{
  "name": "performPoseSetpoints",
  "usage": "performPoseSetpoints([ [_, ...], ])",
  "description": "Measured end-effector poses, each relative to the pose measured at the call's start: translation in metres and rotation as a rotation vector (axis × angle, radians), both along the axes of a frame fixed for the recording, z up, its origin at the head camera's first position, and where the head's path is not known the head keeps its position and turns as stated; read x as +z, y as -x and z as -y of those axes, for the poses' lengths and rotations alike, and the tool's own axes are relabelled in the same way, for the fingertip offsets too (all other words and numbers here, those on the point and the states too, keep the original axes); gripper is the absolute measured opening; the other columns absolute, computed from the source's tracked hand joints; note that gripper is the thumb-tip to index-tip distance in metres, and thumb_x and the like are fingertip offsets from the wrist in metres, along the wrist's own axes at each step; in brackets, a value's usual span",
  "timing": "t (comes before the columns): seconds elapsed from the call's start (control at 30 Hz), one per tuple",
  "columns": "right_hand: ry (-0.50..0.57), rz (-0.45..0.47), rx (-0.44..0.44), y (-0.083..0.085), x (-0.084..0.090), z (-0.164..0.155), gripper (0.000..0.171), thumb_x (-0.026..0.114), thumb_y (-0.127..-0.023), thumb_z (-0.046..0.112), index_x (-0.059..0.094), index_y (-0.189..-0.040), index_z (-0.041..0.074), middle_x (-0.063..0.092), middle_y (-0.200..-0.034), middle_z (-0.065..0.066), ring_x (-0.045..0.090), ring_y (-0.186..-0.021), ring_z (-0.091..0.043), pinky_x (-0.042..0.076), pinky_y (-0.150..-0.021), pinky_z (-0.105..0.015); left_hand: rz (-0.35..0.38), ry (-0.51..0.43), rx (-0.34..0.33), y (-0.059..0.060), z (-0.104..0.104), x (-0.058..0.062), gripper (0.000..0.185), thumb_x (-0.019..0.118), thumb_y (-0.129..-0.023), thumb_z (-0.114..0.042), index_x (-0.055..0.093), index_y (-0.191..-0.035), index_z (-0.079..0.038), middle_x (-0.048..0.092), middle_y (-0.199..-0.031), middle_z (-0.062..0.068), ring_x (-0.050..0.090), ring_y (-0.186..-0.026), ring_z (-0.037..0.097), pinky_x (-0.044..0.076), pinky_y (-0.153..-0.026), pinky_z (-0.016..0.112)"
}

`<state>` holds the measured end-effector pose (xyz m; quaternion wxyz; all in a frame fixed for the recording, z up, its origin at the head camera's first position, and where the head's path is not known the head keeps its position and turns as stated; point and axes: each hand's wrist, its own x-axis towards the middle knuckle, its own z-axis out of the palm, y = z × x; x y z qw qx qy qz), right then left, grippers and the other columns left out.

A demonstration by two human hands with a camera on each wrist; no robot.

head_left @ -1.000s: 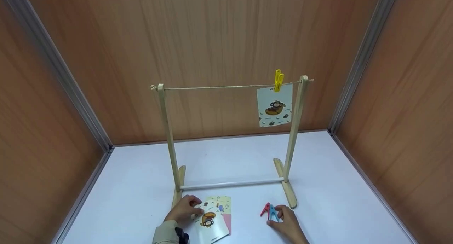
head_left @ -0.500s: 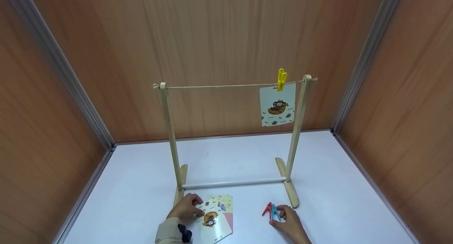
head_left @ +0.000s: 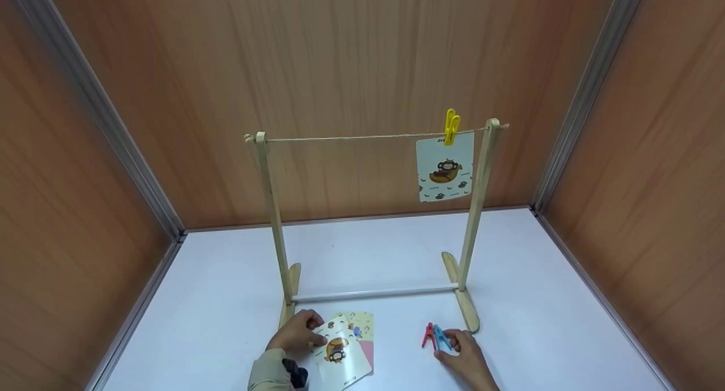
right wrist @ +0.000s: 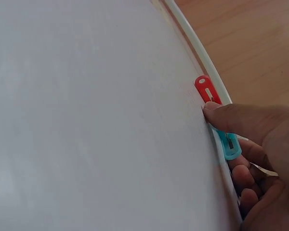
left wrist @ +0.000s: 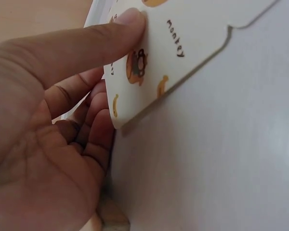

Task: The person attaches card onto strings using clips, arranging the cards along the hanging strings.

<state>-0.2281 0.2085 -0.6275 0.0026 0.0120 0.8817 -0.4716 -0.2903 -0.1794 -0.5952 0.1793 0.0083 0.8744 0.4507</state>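
My left hand [head_left: 298, 332] pinches the edge of a white card [head_left: 346, 364] printed with a monkey. In the left wrist view the thumb [left wrist: 127, 26] lies on the card's face and the other fingers are behind its edge. Under that card, a yellow-and-pink card [head_left: 367, 334] shows at its upper right. My right hand [head_left: 465, 357] holds a blue clothespin [head_left: 441, 338] between thumb and fingers. Right beside it stands a red clothespin [head_left: 429, 335]. The right wrist view shows the thumb across the blue clothespin [right wrist: 230, 147], with the red one just beyond.
A wooden stand [head_left: 272, 221] with a string [head_left: 340, 137] across its top rises behind the hands. From the string, near the right post [head_left: 474, 221], another monkey card [head_left: 427, 164] hangs by a yellow clothespin [head_left: 451, 127]. Wood-grain panels [head_left: 362, 56] enclose the white table [head_left: 215, 300].
The blue clothespin has tilted a little in my right fingers, its top leaning toward the red one. My left hand stays on the monkey card. The head view has shifted slightly.
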Motion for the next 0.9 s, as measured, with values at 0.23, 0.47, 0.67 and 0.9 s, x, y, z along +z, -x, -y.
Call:
performPoseSetpoints([
  [0.23, 0.0, -0.002, -0.022, -0.0014, 0.0001, 0.0006, 0.038, 0.08, -0.076, 0.017, 0.062, -0.105, 0.0, 0.053, -0.089, -0.004, 0.041, -0.078, -0.014, 0.035, -0.068, -0.022, 0.0, -0.026, -0.018, -0.0009, 0.001, 0.0003, 0.033, 0.08, -0.074, -0.006, 0.058, -0.099, -0.004, 0.054, -0.092, 0.006, 0.049, -0.084, 0.019, 0.042, -0.074, 0.031],
  [0.47, 0.003, -0.014, -0.037, -0.0014, -0.0004, 0.0009, 0.035, 0.076, -0.078, 0.014, 0.062, -0.106, 0.0, 0.054, -0.091, -0.005, 0.043, -0.079, -0.012, 0.037, -0.07, -0.022, 0.01, -0.052, -0.005, 0.001, 0.0009, -0.0007, 0.034, 0.079, -0.074, -0.004, 0.058, -0.1, -0.003, 0.054, -0.091, 0.007, 0.049, -0.084, 0.019, 0.043, -0.072, 0.029],
  [0.67, 0.01, -0.047, -0.064, -0.0025, -0.0035, 0.0014, 0.033, 0.074, -0.078, 0.01, 0.063, -0.109, 0.003, 0.05, -0.093, -0.004, 0.042, -0.078, -0.01, 0.036, -0.069, -0.021, 0.003, -0.048, 0.01, 0.0025, 0.001, -0.0048, 0.033, 0.079, -0.073, -0.005, 0.059, -0.098, -0.004, 0.054, -0.09, 0.005, 0.05, -0.084, 0.018, 0.042, -0.073, 0.028],
  [0.9, 0.009, -0.042, -0.075, -0.0017, -0.0042, 0.0008, 0.033, 0.071, -0.08, 0.01, 0.064, -0.113, 0.005, 0.049, -0.092, -0.004, 0.044, -0.078, -0.01, 0.038, -0.07, -0.021, 0.003, -0.072, -0.009, 0.0016, 0.0032, -0.0039, 0.035, 0.079, -0.074, -0.005, 0.057, -0.101, -0.003, 0.056, -0.092, 0.007, 0.051, -0.085, 0.019, 0.043, -0.075, 0.031],
])
